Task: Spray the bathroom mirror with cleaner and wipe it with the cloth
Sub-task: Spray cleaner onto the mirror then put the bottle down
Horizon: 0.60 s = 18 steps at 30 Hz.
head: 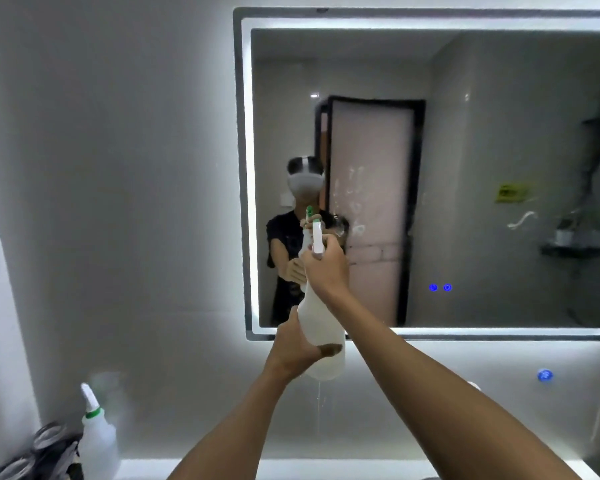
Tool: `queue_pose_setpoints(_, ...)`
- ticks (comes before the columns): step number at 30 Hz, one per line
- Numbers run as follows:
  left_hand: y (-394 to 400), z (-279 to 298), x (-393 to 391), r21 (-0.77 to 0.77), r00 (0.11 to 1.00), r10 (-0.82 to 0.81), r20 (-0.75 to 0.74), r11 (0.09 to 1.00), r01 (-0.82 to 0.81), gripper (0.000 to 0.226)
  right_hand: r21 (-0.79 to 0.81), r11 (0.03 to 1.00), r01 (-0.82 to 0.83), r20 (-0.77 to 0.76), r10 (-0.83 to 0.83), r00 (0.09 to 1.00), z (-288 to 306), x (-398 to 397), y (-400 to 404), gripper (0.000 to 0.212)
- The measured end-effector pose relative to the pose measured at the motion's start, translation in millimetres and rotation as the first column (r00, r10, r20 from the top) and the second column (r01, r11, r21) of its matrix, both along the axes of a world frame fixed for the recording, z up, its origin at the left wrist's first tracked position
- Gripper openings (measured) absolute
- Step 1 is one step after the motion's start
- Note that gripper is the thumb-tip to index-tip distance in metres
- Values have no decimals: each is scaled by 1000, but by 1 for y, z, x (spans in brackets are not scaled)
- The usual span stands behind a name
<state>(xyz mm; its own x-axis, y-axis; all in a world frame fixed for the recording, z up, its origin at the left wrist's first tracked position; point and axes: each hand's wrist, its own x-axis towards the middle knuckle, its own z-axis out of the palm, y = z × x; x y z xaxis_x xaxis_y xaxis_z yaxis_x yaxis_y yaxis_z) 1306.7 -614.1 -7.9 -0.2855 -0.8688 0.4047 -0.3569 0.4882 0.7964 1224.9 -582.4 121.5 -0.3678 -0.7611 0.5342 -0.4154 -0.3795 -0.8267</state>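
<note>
White translucent plastic spray bottle (321, 327) is raised in front of the lower left corner of the rectangular LED-edged wall mirror (499, 168). Left hand (293, 344) grip wraps the bottle base; right hand (326, 266) grip closes round the neck at the green-tipped trigger head. Open wall lies left of the mirror edge. A second green-collared white bottle (97, 434) stands near left on the tabletop (326, 467).

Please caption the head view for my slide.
Both hands aim a spray bottle at the lit bathroom mirror.
</note>
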Motion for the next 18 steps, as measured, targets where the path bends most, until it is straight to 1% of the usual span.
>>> queue_pose_setpoints(3,1,-1,-1,-5,999,47,-2,999,-47,88,-46,999,19,-61,-22,998,1,3,0,9)
queue_pose_setpoints(6,1,-1,5,-20,995,86,59,996,-85,84,-39,999,15,-24,-16,1000,0,2,-1,13)
queue_pose_setpoints(9,1,-2,11,-36,990,107,96,994,-104,84,-68,997,46,-15,-47,999,-5,3,-9,27)
queue_pose_setpoints(11,3,-4,12,-35,990,95,101,995,-92,84,-56,996,75,-29,-77,997,-8,5,-16,35)
queue_pose_setpoints(15,9,-9,7,-1,993,88,75,996,-88,83,-24,988,149,-103,-151,983,-13,2,-23,34)
queue_pose_setpoints(18,11,-11,0,6,994,81,78,997,-82,83,-27,985,170,-117,-172,978,-17,-1,-24,30)
